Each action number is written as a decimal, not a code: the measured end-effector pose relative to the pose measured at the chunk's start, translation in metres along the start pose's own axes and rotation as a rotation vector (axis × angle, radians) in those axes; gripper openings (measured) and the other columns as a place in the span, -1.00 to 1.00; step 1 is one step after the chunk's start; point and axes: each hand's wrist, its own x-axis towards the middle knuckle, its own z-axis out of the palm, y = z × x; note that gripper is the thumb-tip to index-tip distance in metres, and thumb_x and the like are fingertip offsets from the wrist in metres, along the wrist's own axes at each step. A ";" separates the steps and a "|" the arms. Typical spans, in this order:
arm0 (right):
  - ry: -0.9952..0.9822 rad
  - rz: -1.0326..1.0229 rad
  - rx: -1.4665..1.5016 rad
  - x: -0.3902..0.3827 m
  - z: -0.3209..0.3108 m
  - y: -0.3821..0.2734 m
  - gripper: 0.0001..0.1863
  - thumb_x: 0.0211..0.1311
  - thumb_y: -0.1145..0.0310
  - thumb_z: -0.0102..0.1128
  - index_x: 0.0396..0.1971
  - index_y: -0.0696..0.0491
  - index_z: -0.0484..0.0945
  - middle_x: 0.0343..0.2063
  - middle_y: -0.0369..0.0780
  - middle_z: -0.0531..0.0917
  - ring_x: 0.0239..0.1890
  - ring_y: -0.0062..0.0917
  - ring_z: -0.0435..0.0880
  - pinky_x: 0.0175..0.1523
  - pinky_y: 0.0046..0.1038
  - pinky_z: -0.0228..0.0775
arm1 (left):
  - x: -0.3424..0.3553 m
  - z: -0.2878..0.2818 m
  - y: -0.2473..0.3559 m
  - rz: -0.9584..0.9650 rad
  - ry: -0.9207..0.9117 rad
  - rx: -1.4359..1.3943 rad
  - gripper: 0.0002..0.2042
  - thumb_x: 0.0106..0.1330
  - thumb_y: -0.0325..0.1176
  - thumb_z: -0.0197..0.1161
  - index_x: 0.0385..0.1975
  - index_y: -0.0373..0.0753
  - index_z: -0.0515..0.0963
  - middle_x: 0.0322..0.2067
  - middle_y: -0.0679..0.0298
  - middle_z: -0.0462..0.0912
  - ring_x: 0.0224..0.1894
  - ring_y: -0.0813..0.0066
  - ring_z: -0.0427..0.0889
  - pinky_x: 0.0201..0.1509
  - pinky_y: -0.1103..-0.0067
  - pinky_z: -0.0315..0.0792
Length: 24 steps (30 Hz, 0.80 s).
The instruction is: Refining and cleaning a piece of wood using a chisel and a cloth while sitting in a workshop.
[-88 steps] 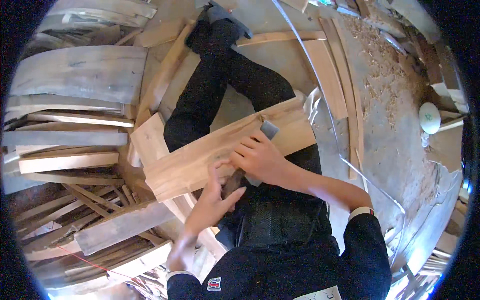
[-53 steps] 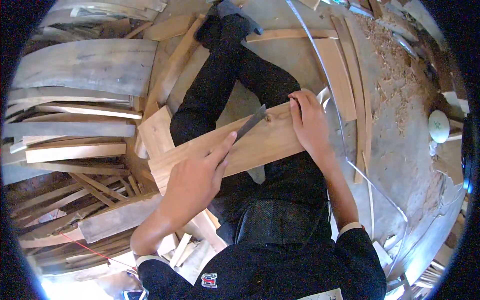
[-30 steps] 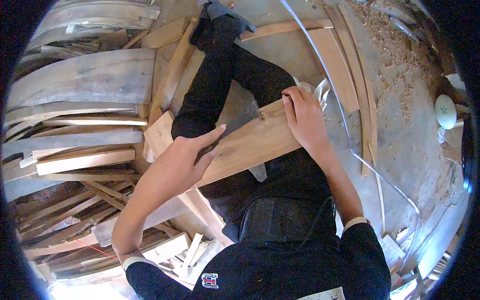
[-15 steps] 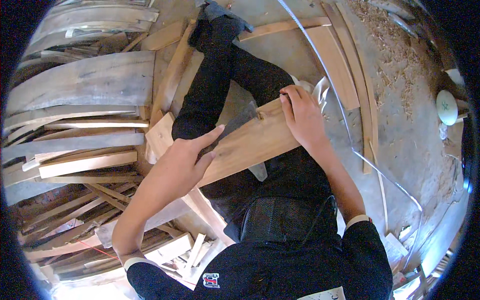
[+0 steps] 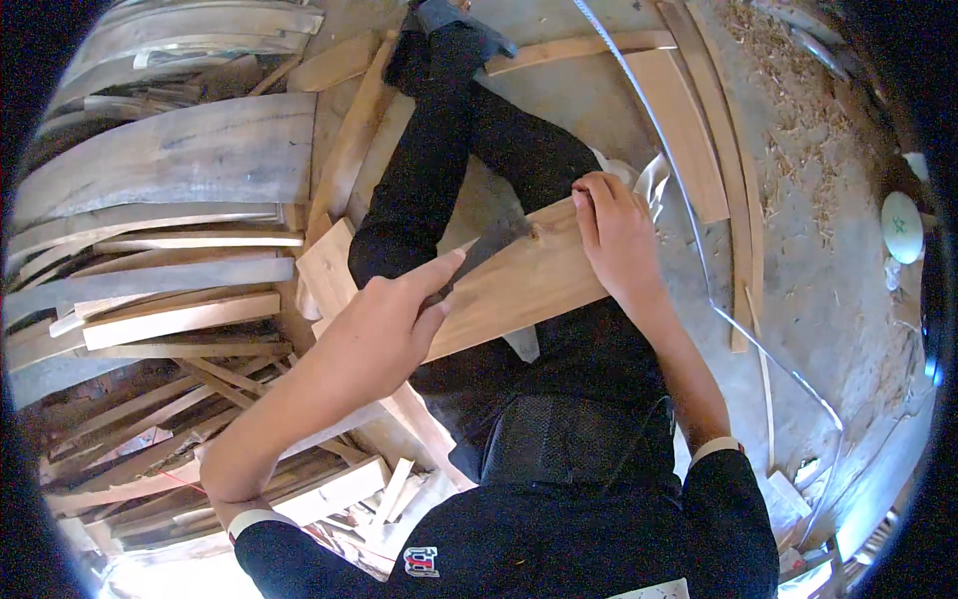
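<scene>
A pale wooden board point(image 5: 519, 295) lies slantwise across my thighs. My right hand point(image 5: 617, 232) grips its right end, thumb on the top face and fingers curled at the far edge. My left hand point(image 5: 394, 314) is closed with its index finger stretched forward, round what looks like the handle of a handsaw, which the hand hides. The dark grey tapering saw blade point(image 5: 496, 243) runs from this hand along the board's far edge, close to a small rough notch point(image 5: 534, 233) there.
Stacked curved planks point(image 5: 170, 155) and offcuts fill the left side. Another board point(image 5: 327, 265) lies beside my left knee. Long strips point(image 5: 733, 200) and a wide plank point(image 5: 684, 135) rest on the floor at right, near a white cord-like strip point(image 5: 689, 215). Shavings and a pale green round object point(image 5: 902, 228) lie farther right.
My left elbow has swung a little outward to the left, while the hand stays by the board's far edge. The whole view has shifted slightly. My right hand keeps its hold.
</scene>
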 end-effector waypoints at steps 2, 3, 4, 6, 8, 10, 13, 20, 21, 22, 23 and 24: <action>-0.001 0.005 -0.008 0.002 -0.004 0.003 -0.84 0.35 0.32 0.08 -0.20 0.09 0.51 -0.21 -0.13 0.61 -0.17 -0.15 0.61 0.01 -0.16 0.40 | 0.004 0.016 -0.015 0.062 0.048 -0.259 -0.55 0.40 -0.39 0.10 0.30 -0.23 0.36 -0.41 -0.13 0.64 -0.46 -0.02 0.66 -0.31 0.31 0.54; -0.005 0.011 -0.012 0.002 -0.005 0.002 -0.84 0.35 0.33 0.08 -0.21 0.09 0.51 -0.21 -0.13 0.61 -0.17 -0.15 0.61 0.00 -0.16 0.41 | 0.005 0.036 -0.037 0.055 0.053 -0.258 -0.55 0.40 -0.39 0.10 0.30 -0.23 0.36 -0.41 -0.13 0.64 -0.46 -0.02 0.66 -0.31 0.31 0.54; 0.015 -0.006 0.005 0.003 -0.007 0.001 -0.84 0.35 0.32 0.08 -0.22 0.08 0.52 -0.21 -0.14 0.61 -0.19 -0.15 0.62 -0.02 -0.16 0.41 | 0.006 0.060 -0.066 0.025 -0.023 -0.542 -0.53 0.43 -0.37 0.09 0.35 -0.16 0.31 -0.46 0.02 0.61 -0.53 0.20 0.60 -0.40 0.43 0.50; -0.004 -0.004 0.028 0.003 -0.002 -0.005 -0.84 0.35 0.32 0.08 -0.22 0.08 0.52 -0.21 -0.14 0.61 -0.18 -0.15 0.62 -0.02 -0.16 0.40 | -0.004 0.082 -0.075 -0.224 -0.237 -1.364 -0.46 0.50 -0.32 0.06 0.46 0.02 0.15 -0.54 0.37 0.45 -0.62 0.66 0.42 -0.54 0.70 0.35; -0.021 0.007 0.021 0.003 -0.005 -0.005 -0.85 0.35 0.32 0.08 -0.22 0.07 0.52 -0.21 -0.14 0.61 -0.17 -0.16 0.62 -0.02 -0.16 0.40 | -0.012 0.108 -0.071 -0.205 -0.140 -1.505 -0.44 0.49 -0.33 0.07 0.47 0.03 0.12 -0.53 0.34 0.47 -0.61 0.63 0.44 -0.53 0.68 0.38; -0.018 -0.018 0.037 0.005 -0.003 -0.004 -0.84 0.36 0.31 0.06 -0.22 0.06 0.52 -0.21 -0.13 0.61 -0.15 -0.16 0.61 -0.01 -0.16 0.39 | -0.017 0.122 -0.066 -0.111 -0.028 -1.096 -0.42 0.49 -0.35 0.06 0.48 0.06 0.09 -0.53 0.35 0.46 -0.62 0.64 0.44 -0.51 0.67 0.41; -0.038 -0.006 0.008 0.005 -0.009 -0.006 -0.82 0.37 0.31 0.04 -0.19 0.08 0.52 -0.23 -0.12 0.61 -0.12 -0.14 0.60 0.01 -0.14 0.38 | -0.031 0.122 -0.056 -0.051 0.039 -0.808 -0.42 0.50 -0.36 0.00 0.49 0.07 0.05 -0.54 0.35 0.45 -0.64 0.65 0.44 -0.50 0.67 0.43; -0.049 -0.066 0.061 0.009 -0.007 -0.009 -0.85 0.37 0.38 0.04 -0.19 0.13 0.52 -0.27 -0.05 0.59 -0.20 -0.04 0.57 -0.06 -0.11 0.42 | -0.036 0.119 -0.033 0.041 -0.154 -1.102 -0.45 0.54 -0.34 -0.10 0.50 0.07 0.01 -0.56 0.31 0.43 -0.67 0.60 0.45 -0.50 0.67 0.46; -0.047 -0.072 0.092 0.009 -0.006 -0.013 -0.85 0.38 0.41 0.05 -0.18 0.13 0.53 -0.23 -0.03 0.59 -0.17 -0.05 0.58 -0.03 -0.14 0.43 | -0.034 0.119 -0.031 0.015 -0.167 -1.174 -0.45 0.54 -0.34 -0.11 0.50 0.08 0.01 -0.56 0.31 0.44 -0.67 0.58 0.45 -0.50 0.67 0.47; -0.063 -0.090 0.083 0.008 -0.007 -0.013 -0.85 0.38 0.41 0.05 -0.18 0.13 0.53 -0.23 -0.03 0.59 -0.17 -0.05 0.58 -0.03 -0.14 0.43 | -0.030 0.121 -0.029 -0.002 -0.188 -1.250 -0.45 0.53 -0.35 -0.12 0.50 0.09 0.01 -0.57 0.30 0.45 -0.67 0.57 0.45 -0.50 0.67 0.48; -0.039 -0.095 0.075 0.005 -0.005 -0.013 -0.85 0.38 0.40 0.06 -0.17 0.13 0.54 -0.22 -0.03 0.60 -0.15 -0.06 0.59 -0.02 -0.16 0.44 | -0.028 0.119 -0.027 0.004 -0.177 -1.273 -0.45 0.53 -0.35 -0.12 0.50 0.09 0.01 -0.57 0.30 0.45 -0.67 0.57 0.45 -0.50 0.67 0.48; -0.015 -0.099 0.068 0.004 -0.004 -0.013 -0.84 0.38 0.40 0.07 -0.16 0.13 0.55 -0.20 -0.02 0.61 -0.12 -0.07 0.59 -0.01 -0.19 0.44 | -0.028 0.114 -0.025 0.009 -0.240 -1.427 -0.47 0.53 -0.32 -0.13 0.49 0.06 0.04 -0.55 0.27 0.48 -0.66 0.56 0.48 -0.49 0.67 0.49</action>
